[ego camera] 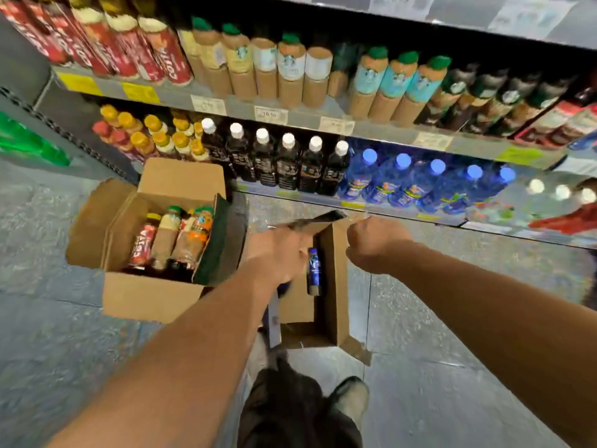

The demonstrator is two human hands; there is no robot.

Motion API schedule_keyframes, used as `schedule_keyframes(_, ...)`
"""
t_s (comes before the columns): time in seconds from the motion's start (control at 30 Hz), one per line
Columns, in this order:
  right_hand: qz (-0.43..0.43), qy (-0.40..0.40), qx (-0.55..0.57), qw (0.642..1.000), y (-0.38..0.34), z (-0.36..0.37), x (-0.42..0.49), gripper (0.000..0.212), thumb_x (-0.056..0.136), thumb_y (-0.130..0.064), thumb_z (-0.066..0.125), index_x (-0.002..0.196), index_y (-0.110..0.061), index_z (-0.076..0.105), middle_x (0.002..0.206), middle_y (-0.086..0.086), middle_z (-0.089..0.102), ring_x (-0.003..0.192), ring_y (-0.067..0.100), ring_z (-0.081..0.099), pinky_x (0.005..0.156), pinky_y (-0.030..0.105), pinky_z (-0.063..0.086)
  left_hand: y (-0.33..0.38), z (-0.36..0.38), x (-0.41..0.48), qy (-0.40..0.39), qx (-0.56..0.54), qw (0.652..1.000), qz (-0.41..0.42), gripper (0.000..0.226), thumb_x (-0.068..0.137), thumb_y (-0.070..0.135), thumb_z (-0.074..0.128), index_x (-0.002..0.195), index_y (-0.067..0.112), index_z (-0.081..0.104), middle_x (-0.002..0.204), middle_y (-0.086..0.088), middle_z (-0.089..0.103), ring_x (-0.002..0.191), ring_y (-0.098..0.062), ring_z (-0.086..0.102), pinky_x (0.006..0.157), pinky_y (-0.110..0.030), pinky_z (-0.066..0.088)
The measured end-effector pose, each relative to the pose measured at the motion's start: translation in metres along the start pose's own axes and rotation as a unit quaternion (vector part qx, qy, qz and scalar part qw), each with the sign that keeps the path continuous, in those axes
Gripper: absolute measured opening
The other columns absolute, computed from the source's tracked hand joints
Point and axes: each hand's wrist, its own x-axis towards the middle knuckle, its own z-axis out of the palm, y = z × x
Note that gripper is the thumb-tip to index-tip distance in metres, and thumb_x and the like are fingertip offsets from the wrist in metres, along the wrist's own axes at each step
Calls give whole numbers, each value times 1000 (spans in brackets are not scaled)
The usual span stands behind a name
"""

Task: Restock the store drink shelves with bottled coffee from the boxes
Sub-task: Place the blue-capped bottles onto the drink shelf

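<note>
Two bare forearms reach down from the camera over a grey speckled floor (420, 399), above a dark trouser leg and a shoe (350, 396). The left hand (277, 253) is curled over the left edge of a narrow box (336, 286); motion blur hides what the fingers grip, so whether it holds anything cannot be told. The right hand (374, 244) is balled into a loose fist just beside the box's right wall, at its far end, fingers pressed together, with nothing seen in it. Inside the narrow box a single blue-labelled bottle (314, 271) lies lengthwise along the bottom, just beside the left hand.

To the left, a wider box (151, 295) stands open on the floor with flaps raised, holding mixed bottles: a red-labelled coffee bottle (142, 242), a tan one with a green cap (166, 237) and an orange-labelled one (200, 231), all leaning.

Beyond the boxes the shelves (323, 119) run across the frame. The lower row shows yellow-capped bottles (155, 137), black bottles with white caps (287, 163) and blue-capped bottles (403, 179). The upper row carries red coffee bottles (168, 56) and tan green-capped ones (290, 69), with price tags (270, 114) on the shelf edge.
</note>
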Motion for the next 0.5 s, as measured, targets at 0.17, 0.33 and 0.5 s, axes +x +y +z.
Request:
schedule_keyframes(0.17,50,-44,26,997,2,52,56,27,89,-24,47,112,-18,60,118,13,58,108,33,58,78,29,41,-19,62,53,-30,10,999,0,20,93,26,43,106,19,58,115,-6,62,109,-30,58,72,-29,38)
schedule_keyframes(0.33,77,-53,67,993,-7,113,120,26,89,-21,50,113,-17,61,113,11,60,94,30,58,70,25,38,-37,119,100,-36,-8,999,2,23,94,23,44,112,19,56,113,-6,61,102,-29,60,66,-31,39)
schedule_keyframes(0.5,-22,-96,60,993,-11,183,185,12,87,-15,52,94,-11,61,102,11,66,90,28,61,68,28,41,-57,172,148,-21,-56,997,-41,21,92,19,46,110,15,56,108,-7,57,98,-26,57,62,-29,35)
